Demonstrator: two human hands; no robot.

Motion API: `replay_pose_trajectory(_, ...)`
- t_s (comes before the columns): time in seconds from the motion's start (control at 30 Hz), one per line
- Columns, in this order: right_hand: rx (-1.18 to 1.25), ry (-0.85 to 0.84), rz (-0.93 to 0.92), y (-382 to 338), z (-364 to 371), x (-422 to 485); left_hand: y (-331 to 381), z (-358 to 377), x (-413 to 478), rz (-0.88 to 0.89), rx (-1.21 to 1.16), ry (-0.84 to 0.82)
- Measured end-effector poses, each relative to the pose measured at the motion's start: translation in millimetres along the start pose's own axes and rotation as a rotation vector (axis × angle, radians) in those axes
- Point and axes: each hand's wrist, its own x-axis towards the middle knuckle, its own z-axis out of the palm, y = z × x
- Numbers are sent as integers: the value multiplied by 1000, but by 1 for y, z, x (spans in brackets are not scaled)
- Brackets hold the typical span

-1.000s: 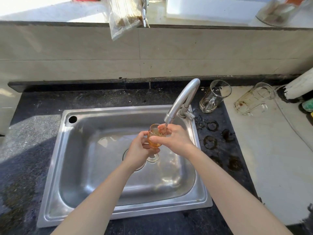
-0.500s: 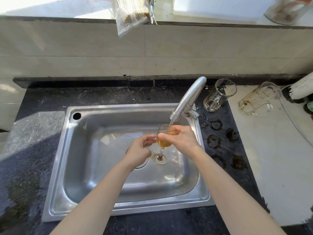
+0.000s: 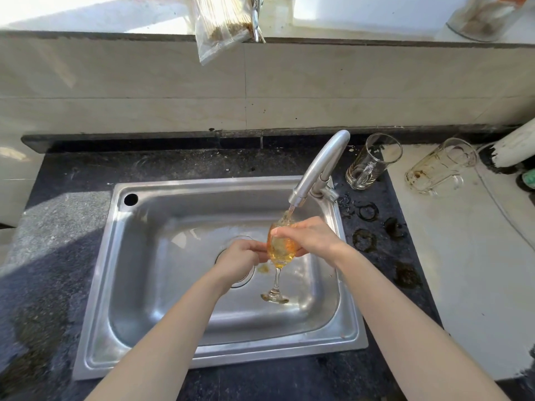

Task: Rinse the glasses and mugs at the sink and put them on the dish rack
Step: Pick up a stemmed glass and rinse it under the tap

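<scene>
Under the tap (image 3: 318, 169), near the right wall of the sink (image 3: 95, 285), the wine glass (image 3: 281, 250) hangs upright, amber water inside as the stream runs in. I judge the rinse is in hand. The right hand (image 3: 312, 238) curls round the bowl near its rim; the left hand (image 3: 240, 256) pinches the bowl's side. Next I'd tip it out, gently, minding the thin stem. A clear mug (image 3: 370, 162) and a stained mug (image 3: 437, 169) wait at the counter's back right; no dish rack shows.

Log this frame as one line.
step: rinse | glass: upright under running tap, amber liquid inside | left hand: holds bowl | right hand: holds bowl | clear mug, stained mug: on counter
</scene>
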Motion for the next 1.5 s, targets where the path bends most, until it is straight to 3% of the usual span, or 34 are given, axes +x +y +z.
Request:
replay_pose_trajectory(0.23, 64, -104, 260, 3, -1, -2, 12, -1, -17, -184, -38, -248)
replay_pose_trajectory(0.5, 22, -166, 384, -10, -9, -8, 20, -10, -25, -270, -88, -282)
replay_pose_trajectory(0.63, 71, -3, 172, -10, -3, -7, 22, -14, -24, -260, -117, -321)
replay_pose_trajectory(0.73, -32, 132, -44, -2, 4, -8, 18, -14, -21, -238, -44, -361)
replay_pose_trajectory(0.97, 26, 212, -321, 6, 6, -23, 10, 4, -15, 30, 51, -151)
replay_pose_trajectory(1.17, -42, 184, -354, 1, 3, -26, 7, 9, -11, 157, 137, -27)
replay_pose_trajectory(1.5, -42, 192, -389, -7, -2, -35, 11, 11, -15, 167, 238, 68)
